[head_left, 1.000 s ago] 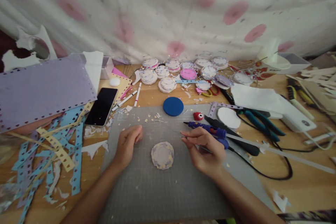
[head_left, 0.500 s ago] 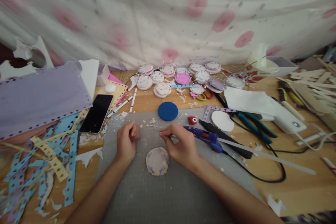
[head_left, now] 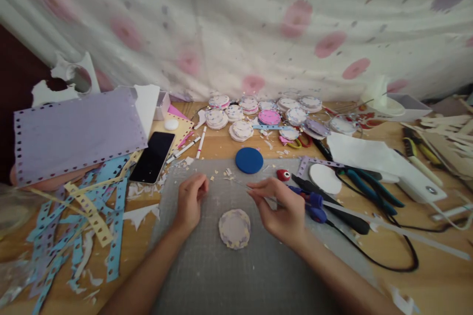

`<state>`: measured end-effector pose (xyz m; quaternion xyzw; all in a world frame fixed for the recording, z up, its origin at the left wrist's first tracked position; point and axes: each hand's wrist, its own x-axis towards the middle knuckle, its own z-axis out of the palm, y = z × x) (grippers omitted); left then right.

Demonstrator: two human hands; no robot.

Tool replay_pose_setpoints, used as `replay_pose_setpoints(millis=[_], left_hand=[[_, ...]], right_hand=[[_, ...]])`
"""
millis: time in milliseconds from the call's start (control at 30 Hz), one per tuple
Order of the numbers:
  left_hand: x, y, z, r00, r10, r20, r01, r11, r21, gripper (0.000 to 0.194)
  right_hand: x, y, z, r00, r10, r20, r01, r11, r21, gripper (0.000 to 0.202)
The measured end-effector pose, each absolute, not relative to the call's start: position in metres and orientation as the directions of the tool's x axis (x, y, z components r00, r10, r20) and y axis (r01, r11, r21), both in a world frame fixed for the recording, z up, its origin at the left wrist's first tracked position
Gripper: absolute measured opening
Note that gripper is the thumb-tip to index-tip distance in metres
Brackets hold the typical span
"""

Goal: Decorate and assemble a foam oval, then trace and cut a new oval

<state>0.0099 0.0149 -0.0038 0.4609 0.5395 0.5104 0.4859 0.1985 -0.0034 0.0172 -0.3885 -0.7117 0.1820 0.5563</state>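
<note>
A round scalloped disc (head_left: 234, 229), pale with yellow and lilac bits around its rim, lies flat on the grey cutting mat (head_left: 207, 275). To its right, my right hand (head_left: 279, 204) pinches thin metal tweezers (head_left: 240, 184), whose tips point left toward small cream scraps (head_left: 228, 173). My left hand (head_left: 192, 199) rests on the mat left of the scraps, its fingers curled together; whatever they may hold is hidden. Beyond both hands sits a blue round disc (head_left: 249, 160). A blue glue gun (head_left: 314, 201) lies close behind my right hand.
Several decorated round pieces (head_left: 242, 130) stand along the back. A phone (head_left: 153, 157), lilac sheet (head_left: 77, 133) and cut paper strips (head_left: 118, 226) lie left. At right are teal-handled pliers (head_left: 369, 189), a white disc (head_left: 325, 178), a black-handled tool (head_left: 351, 219) and a looping cord (head_left: 414, 251).
The camera view has turned a little left, so everything appears shifted right. My right hand with the tweezers has drawn slightly right, away from the scraps. My left hand stays curled.
</note>
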Motion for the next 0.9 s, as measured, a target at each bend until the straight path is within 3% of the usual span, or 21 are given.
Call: replay_pose_setpoints(millis=[167, 267, 700, 900], left_hand=[[0.015, 0.003, -0.001, 0.057, 0.998, -0.022, 0.082, 0.017, 0.996, 0.018], [0.019, -0.001, 0.0, 0.147, 0.989, -0.019, 0.165, -0.006, 0.986, 0.018], [0.021, -0.001, 0.004, 0.131, 0.991, 0.005, 0.25, -0.038, 0.967, 0.014], [0.018, -0.003, 0.006, 0.188, 0.98, 0.062, 0.286, -0.116, 0.951, 0.013]], right_hand=[[0.207, -0.025, 0.022, -0.032, 0.701, 0.713, 0.296, 0.688, -0.663, 0.027], [0.208, -0.027, 0.02, -0.033, 0.721, 0.693, 0.273, 0.673, -0.687, 0.028], [0.211, -0.032, 0.019, 0.078, 0.81, 0.582, 0.164, 0.565, -0.808, 0.026], [0.209, -0.032, 0.015, 0.135, 0.885, 0.445, 0.085, 0.437, -0.896, 0.024]])
